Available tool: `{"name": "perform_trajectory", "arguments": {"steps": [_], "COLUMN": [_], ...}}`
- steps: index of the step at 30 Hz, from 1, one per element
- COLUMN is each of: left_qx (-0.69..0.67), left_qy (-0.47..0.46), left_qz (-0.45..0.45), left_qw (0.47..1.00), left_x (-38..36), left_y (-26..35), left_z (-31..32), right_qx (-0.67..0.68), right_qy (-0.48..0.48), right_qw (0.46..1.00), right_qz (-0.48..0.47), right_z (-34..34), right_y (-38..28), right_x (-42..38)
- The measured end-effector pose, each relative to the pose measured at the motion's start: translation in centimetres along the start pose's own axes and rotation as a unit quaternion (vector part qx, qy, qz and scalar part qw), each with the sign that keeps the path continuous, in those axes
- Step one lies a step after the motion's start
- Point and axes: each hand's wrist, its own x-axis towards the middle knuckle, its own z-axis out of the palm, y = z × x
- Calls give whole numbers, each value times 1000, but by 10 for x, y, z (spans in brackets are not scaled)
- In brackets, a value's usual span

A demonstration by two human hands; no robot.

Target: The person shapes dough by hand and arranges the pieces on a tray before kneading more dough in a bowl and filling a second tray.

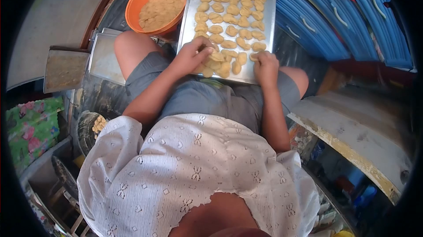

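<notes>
A metal baking tray [190,12] rests against my knees, covered with rows of several pale dough pieces [230,19]. My left hand [193,54] lies on the tray's near left corner, its fingers curled over a small heap of dough pieces [219,64]. At the near right corner my right hand [266,66] pinches one dough piece [254,56] between fingertips. An orange bowl [134,6] holding more shaped dough stands left of the tray.
An empty metal tray [105,58] and a flat board [65,69] lie to the left. Blue crates [348,21] are stacked at the right, beside a worn wooden plank [357,131]. A round container [86,129] with dough bits sits by my left hip.
</notes>
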Motion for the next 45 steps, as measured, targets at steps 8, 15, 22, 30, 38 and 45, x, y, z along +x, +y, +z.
{"name": "perform_trajectory", "arguments": {"steps": [8, 15, 22, 30, 38, 45], "left_qx": [-83, 288, 277, 358, 329, 299], "left_qy": [128, 113, 107, 95, -26, -54], "left_qz": [-21, 108, 132, 145, 75, 175], "left_qw": [988, 945, 946, 918, 941, 936], "left_x": [-19, -10, -1, -17, -46, -39], "left_y": [-38, -50, -57, -29, -19, -46], "left_z": [-31, -18, -7, -3, 25, 30], "right_qx": [118, 101, 6, 16, -17, 99], "right_qy": [2, -76, -126, -55, -86, -99], "right_qw": [992, 981, 978, 996, 995, 982], "right_qz": [-44, -148, -168, -71, -43, -124], "right_z": [-11, 27, 46, 21, 25, 52], "right_y": [-48, -93, -95, -77, -81, -63], "right_x": [6, 8, 2, -25, -37, -38]}}
